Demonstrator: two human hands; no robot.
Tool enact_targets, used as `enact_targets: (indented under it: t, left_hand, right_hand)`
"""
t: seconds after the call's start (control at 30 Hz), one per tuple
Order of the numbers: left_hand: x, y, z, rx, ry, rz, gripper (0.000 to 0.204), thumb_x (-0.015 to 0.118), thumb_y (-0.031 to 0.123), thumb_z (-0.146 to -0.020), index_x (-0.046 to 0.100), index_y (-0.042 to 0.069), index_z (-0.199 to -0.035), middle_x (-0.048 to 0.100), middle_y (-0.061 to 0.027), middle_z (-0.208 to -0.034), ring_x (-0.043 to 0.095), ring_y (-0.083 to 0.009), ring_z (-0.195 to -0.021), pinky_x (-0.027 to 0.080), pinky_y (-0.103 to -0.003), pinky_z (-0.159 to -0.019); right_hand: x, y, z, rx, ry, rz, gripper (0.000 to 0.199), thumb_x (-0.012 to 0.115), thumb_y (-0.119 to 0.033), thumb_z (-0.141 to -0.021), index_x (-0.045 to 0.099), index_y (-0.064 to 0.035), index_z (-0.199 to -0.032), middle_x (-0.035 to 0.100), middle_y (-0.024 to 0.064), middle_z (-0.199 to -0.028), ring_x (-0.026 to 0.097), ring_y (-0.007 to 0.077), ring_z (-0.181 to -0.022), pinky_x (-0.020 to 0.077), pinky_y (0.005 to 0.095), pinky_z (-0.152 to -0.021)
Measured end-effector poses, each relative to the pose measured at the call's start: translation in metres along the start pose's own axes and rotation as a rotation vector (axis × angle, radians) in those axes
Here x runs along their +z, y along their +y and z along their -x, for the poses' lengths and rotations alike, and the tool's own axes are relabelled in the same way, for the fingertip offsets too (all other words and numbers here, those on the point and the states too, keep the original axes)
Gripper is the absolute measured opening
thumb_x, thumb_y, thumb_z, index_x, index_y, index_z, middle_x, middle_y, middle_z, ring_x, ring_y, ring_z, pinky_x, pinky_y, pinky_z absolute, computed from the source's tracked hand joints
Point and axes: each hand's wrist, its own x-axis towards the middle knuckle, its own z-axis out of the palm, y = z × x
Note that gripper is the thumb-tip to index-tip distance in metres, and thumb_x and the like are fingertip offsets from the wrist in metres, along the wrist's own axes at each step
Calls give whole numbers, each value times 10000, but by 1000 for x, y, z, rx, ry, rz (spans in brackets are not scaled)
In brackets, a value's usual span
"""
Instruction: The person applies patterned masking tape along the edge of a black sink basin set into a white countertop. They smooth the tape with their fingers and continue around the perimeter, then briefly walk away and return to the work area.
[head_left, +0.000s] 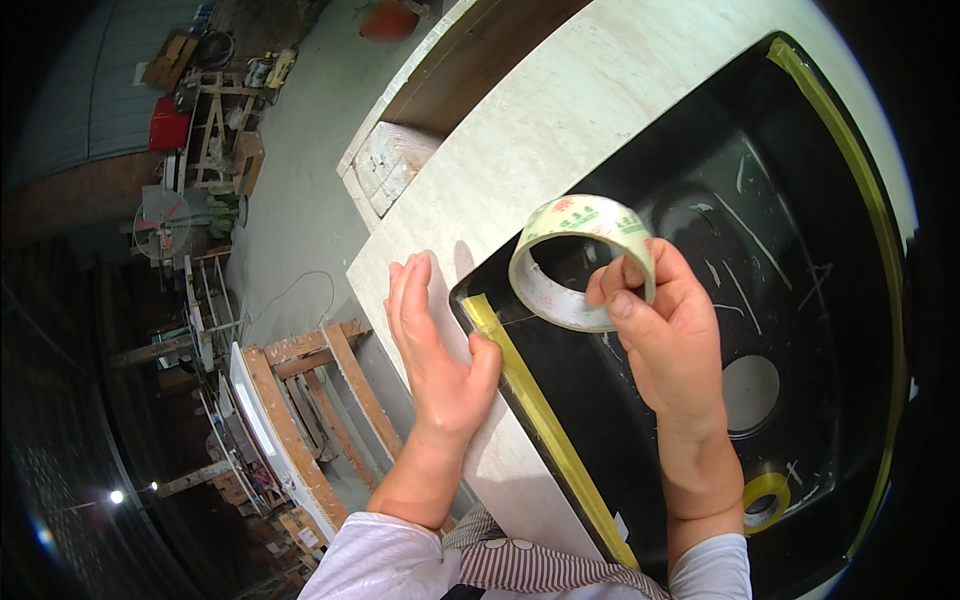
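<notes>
My right hand [678, 335] holds a wide roll of clear packing tape [590, 215] with printed marks, fingers through its core and thumb on the edge. The roll is above a black sink [800, 370] set in a pale stone-look countertop [500, 170]. My left hand [440, 372] has its fingers stretched out flat over the counter, and its thumb rests at the yellow tape strip [545, 420] along the sink's near-left rim. Another yellow strip [880, 200] runs along the opposite rim. A smaller yellow tape roll [780, 489] lies in the sink beside my right forearm.
The basin has a round drain hole [752, 392] and pale streaks. Left of the counter stands a wooden frame [345, 365]. A wrapped block [393, 165] sits by the counter's far side. Farther off are a fan [162, 222], a red box [169, 124] and workshop clutter.
</notes>
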Motion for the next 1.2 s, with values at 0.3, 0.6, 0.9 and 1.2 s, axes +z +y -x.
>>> enact_targets:
  t: [0.3, 0.6, 0.9, 1.2]
  left_hand:
    - [5, -10, -10, -179, 47, 208, 779, 555, 7, -755, 301, -26, -1490, 321, -228, -1517, 244, -373, -1468, 194, -462, -1206]
    - [-2, -8, -7, -398, 123, 785, 739, 448, -8, -767, 301, -33, -1490, 336, -174, -1517, 276, -289, -1451, 172, -408, -1218]
    - [1, -17, -2, -158, -52, 185, 885, 657, 46, -736, 250, -11, -1520, 325, -213, -1547, 230, -376, -1486, 83, -531, -1218]
    - [6, -20, -4, -138, 18, 174, 795, 612, 32, -794, 266, -12, -1509, 349, -203, -1528, 254, -380, -1473, 103, -539, -1211]
  right_hand:
    - [4, 16, -1, 59, -75, -78, 250, 676, -54, -904, 516, -36, -1095, 576, 38, -961, 553, 123, -942, 462, 293, -863]
    - [2, 31, -4, 57, -123, -117, 244, 672, -58, -922, 504, -30, -1096, 601, 59, -1008, 562, 100, -934, 476, 270, -855]
    - [-3, 40, -4, -2, -133, -78, 253, 652, -24, -930, 499, -9, -1131, 597, 41, -1006, 561, 77, -955, 472, 257, -878]
    - [4, 35, -2, 47, -116, -4, 231, 676, -40, -896, 471, -74, -996, 522, 20, -898, 540, 156, -959, 443, 316, -901]
